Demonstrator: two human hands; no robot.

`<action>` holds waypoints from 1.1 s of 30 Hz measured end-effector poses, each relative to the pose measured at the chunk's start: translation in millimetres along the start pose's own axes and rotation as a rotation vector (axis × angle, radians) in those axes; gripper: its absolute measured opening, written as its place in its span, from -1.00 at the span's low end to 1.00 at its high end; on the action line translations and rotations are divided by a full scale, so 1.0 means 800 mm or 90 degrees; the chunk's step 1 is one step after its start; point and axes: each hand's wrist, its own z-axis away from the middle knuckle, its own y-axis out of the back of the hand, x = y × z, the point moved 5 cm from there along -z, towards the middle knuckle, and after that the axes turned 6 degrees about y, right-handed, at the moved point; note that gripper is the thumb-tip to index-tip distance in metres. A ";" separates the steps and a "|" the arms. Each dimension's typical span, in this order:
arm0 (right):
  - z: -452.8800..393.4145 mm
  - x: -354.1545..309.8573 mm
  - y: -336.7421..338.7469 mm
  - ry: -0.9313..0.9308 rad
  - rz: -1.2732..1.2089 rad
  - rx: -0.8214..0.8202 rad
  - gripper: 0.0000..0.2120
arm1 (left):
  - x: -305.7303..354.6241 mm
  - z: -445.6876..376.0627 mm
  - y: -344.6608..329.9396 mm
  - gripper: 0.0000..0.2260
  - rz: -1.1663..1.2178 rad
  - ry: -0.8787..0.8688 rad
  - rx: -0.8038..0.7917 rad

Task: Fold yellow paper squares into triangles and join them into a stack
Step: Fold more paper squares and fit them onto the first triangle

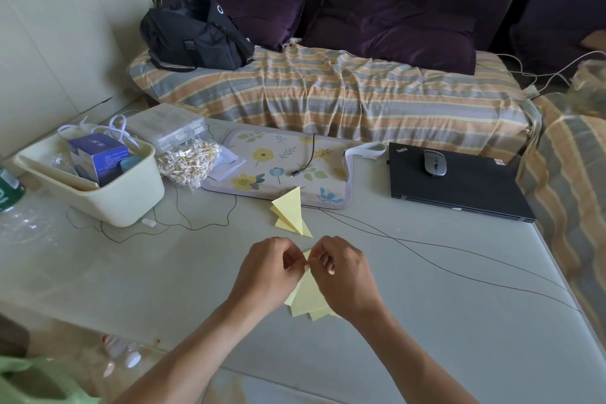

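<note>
Surroundings: a cream bin [98, 203] stands at the far left of the table [426, 321], holding a blue box [98, 157]; just right of it lies a bag of cotton swabs [188, 162], with a clear plastic case [169, 128] behind. A floral mat [278, 154] occupies the far middle, a short black cable [306, 157] lying on it. A closed black laptop [459, 187] sits far right with a grey mouse [434, 162] on its lid. Thin dark wires [459, 267] run across the table surface from the mat toward the right edge, passing just beyond the hands. A striped-covered sofa [328, 88] with a black bag [193, 33] lies beyond the table.

Open room: bare surface extends left and right of the hands and toward the near edge.

Task items: 1 group of folded yellow triangles [292, 211] rests at the mat's near edge, one point raised. The left hand [269, 272] and right hand [344, 275] meet at the near middle, fingertips of both pinching the upper corner of a yellow paper piece [308, 295]; further yellow sheets show beneath it, flat on the table
</note>
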 end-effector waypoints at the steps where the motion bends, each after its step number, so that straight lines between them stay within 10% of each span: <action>1: 0.000 0.000 0.001 -0.005 -0.001 0.006 -0.87 | 0.000 0.000 -0.001 -0.93 0.006 0.000 -0.002; 33: 0.000 0.001 0.002 -0.028 -0.005 -0.008 -0.93 | -0.006 -0.007 0.002 -0.93 -0.005 -0.004 0.022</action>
